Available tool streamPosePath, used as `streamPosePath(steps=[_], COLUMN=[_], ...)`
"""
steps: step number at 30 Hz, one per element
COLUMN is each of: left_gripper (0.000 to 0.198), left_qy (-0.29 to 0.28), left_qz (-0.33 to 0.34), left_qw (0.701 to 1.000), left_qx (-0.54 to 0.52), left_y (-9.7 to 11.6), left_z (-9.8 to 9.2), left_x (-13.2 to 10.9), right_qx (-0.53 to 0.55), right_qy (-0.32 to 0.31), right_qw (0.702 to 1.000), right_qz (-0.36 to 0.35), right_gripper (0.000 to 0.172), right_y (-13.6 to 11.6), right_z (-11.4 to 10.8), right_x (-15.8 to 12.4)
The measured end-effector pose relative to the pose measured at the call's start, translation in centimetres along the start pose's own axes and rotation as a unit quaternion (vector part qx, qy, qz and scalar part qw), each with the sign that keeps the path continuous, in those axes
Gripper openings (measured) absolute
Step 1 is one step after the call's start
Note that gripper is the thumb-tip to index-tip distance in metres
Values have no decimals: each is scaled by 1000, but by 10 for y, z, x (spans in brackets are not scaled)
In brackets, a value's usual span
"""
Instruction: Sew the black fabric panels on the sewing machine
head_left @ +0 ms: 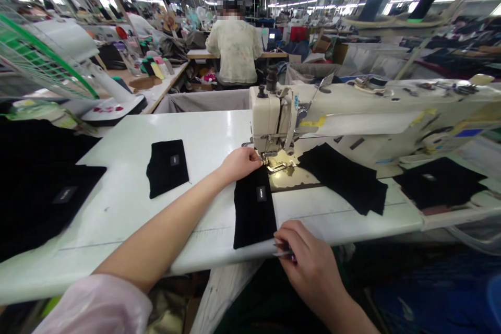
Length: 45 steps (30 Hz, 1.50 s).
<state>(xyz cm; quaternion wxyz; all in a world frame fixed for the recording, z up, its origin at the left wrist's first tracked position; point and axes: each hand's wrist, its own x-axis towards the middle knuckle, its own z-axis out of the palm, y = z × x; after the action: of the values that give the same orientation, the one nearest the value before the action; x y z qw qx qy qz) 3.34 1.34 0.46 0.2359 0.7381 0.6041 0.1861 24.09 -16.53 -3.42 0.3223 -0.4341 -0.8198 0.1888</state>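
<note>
A black fabric piece (255, 219) with a small dark label (261, 193) lies flat at the table's front edge, its far end by the sewing machine's (273, 120) presser foot. At that far end my left hand (242, 163) is closed, fingertips pinching the cloth beside the needle area. My right hand (307, 258) is closed around small thread snips (285, 251), whose metal blades point left. Its fingertips touch or nearly touch the piece's near right corner. Most of the snips are hidden in the palm.
Another labelled black piece (167, 168) lies left on the white table (211, 130). Stacked black pieces (344, 177) lie right of the needle, with more labelled pieces (438, 182) farther right. Dark cloth (35, 182) covers the left end. A co-worker (235, 49) sits ahead, back turned.
</note>
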Motion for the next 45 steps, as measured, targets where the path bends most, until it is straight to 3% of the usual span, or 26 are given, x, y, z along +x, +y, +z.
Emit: streamPosePath(steps=[18,32,34,37,41,45], left_gripper=[19,19,13,18,21,33], left_qy=[6,17,40,107,18,27], left_qz=[-8,2,18,88,267,356], left_qw=[1000,997,994,972,953,922], left_qx=[4,69,97,187,143,150], left_y=[3,3,9,24,33,19], left_z=[0,-2,-6,-7,11,31], left_x=[2,2,-10,-51,-125,-166], right_qx=[-20,-61,-70,-92,-125,-136], right_qy=[-17,-34,-30,-22,-9,-32], right_qw=[1000,998,997,995,991,989], right_qz=[0,6,3,-13,-49,-59], right_gripper=[22,23,24,24,24,26], right_y=[-3,-4,-4,-4,-1,2], right_z=[-3,-7,-8,-9,-11,-13], right_x=[5,9,8,6,3,3])
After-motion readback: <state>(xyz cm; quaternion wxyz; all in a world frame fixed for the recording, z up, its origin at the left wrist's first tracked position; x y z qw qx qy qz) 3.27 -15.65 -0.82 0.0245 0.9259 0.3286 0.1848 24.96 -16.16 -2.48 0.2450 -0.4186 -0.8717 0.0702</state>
